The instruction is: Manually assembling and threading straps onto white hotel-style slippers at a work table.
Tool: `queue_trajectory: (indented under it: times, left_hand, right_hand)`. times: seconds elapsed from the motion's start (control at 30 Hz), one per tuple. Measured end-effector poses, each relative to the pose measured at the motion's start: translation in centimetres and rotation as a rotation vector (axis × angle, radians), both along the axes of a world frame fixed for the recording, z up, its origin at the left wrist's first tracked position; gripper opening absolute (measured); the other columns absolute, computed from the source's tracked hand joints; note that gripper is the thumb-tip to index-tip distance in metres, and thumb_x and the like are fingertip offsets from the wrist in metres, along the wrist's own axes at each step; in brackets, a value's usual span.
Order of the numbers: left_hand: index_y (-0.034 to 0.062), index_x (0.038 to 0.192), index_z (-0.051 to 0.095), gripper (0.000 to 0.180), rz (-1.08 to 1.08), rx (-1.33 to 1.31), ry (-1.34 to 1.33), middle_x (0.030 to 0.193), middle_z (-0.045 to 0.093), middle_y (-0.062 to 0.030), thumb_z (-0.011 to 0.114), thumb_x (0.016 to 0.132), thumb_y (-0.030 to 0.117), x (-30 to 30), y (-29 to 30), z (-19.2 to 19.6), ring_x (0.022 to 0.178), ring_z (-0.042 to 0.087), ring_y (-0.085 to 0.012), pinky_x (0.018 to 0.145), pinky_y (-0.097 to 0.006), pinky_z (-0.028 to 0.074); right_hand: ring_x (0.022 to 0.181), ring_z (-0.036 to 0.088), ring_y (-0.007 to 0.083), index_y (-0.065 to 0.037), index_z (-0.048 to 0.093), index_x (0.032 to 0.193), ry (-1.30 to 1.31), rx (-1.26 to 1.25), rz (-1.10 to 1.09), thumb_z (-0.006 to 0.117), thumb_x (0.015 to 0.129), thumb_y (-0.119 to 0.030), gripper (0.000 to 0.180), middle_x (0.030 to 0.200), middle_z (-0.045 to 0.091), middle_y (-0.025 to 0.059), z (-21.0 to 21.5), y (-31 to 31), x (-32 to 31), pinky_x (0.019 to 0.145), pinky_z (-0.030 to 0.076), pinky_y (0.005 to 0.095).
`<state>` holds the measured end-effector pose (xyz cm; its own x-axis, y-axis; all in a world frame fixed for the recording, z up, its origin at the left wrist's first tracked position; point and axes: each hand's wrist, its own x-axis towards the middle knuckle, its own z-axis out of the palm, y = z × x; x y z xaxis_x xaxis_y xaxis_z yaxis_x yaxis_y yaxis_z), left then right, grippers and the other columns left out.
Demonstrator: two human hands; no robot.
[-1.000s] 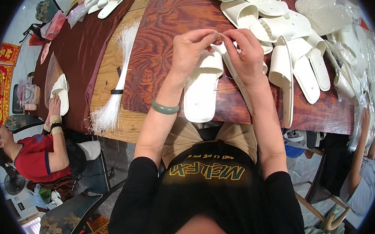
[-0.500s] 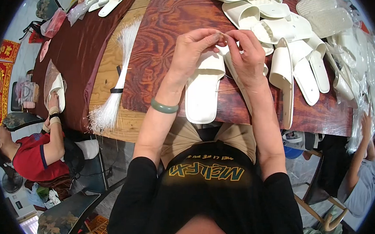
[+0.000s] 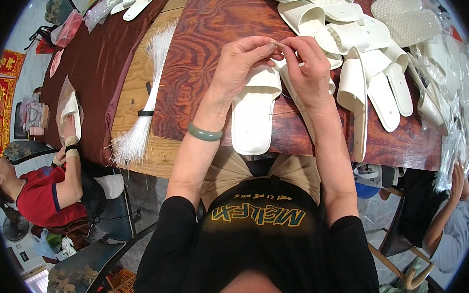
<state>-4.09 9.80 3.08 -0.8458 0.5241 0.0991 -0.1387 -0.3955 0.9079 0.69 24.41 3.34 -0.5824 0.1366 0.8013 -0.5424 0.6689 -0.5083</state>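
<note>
My left hand (image 3: 237,66) and my right hand (image 3: 311,73) meet at the fingertips above the table, each closed in a pinch. Whatever sits between the fingers is too small to make out. Just below them a white slipper (image 3: 252,121) lies sole down, toe strap away from me. A second white slipper (image 3: 295,94) stands on its edge, partly hidden behind my right hand and forearm. Further right, another slipper (image 3: 361,111) also rests on its side.
White slippers (image 3: 354,35) are heaped at the back right, some in clear plastic bags (image 3: 456,79). A tied bundle of thin white strands (image 3: 152,93) lies on the wooden table (image 3: 195,79) to my left. People work at both sides; the left one holds a slipper (image 3: 71,109).
My hands stay pinched together in nearly the same place. The person on the left has shifted a hand along the bagged slipper; the arms at the far right have moved down.
</note>
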Motion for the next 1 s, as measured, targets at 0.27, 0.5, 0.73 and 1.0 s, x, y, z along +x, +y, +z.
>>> queue_trajectory:
  times: [0.27,0.5,0.73,1.0]
  left_hand:
    - [-0.0014,0.1,0.064,0.017,-0.034,0.018,0.0,0.091,0.067,-0.0109,0.06,0.087,0.007,-0.16,-0.21,-0.06,0.083,0.065,-0.0165,0.07,-0.024,0.053]
    - [-0.002,0.098,0.065,0.016,-0.006,0.01,-0.015,0.086,0.067,-0.0096,0.059,0.088,0.008,0.14,-0.05,0.23,0.077,0.064,-0.0133,0.069,-0.022,0.051]
    - [-0.0016,0.098,0.066,0.015,-0.006,0.016,0.009,0.086,0.067,-0.0093,0.059,0.087,0.008,0.15,-0.1,0.22,0.078,0.064,-0.013,0.069,-0.022,0.051]
    - [-0.0014,0.099,0.065,0.016,-0.04,0.024,0.024,0.091,0.067,-0.0111,0.06,0.086,0.007,-0.08,-0.26,0.01,0.084,0.066,-0.0179,0.071,-0.025,0.054]
  right_hand:
    - [0.068,0.061,0.0231,-0.003,0.062,0.082,-0.021,-0.072,0.027,0.064,0.076,0.001,0.008,0.078,0.061,0.0076,0.03,0.0,0.01,0.058,0.05,0.0305]
    - [0.068,0.062,0.0233,-0.004,0.062,0.083,-0.026,-0.053,0.005,0.065,0.076,0.001,0.009,0.078,0.061,0.008,-0.03,-0.14,0.07,0.058,0.05,0.031]
    - [0.068,0.062,0.023,-0.003,0.062,0.083,-0.043,-0.062,0.006,0.064,0.075,0.002,0.009,0.079,0.061,0.0079,-0.03,-0.13,0.09,0.057,0.05,0.0306]
    - [0.067,0.062,0.0227,-0.003,0.061,0.083,-0.039,-0.072,0.032,0.064,0.076,0.002,0.009,0.079,0.061,0.008,0.07,-0.13,0.17,0.057,0.05,0.0303]
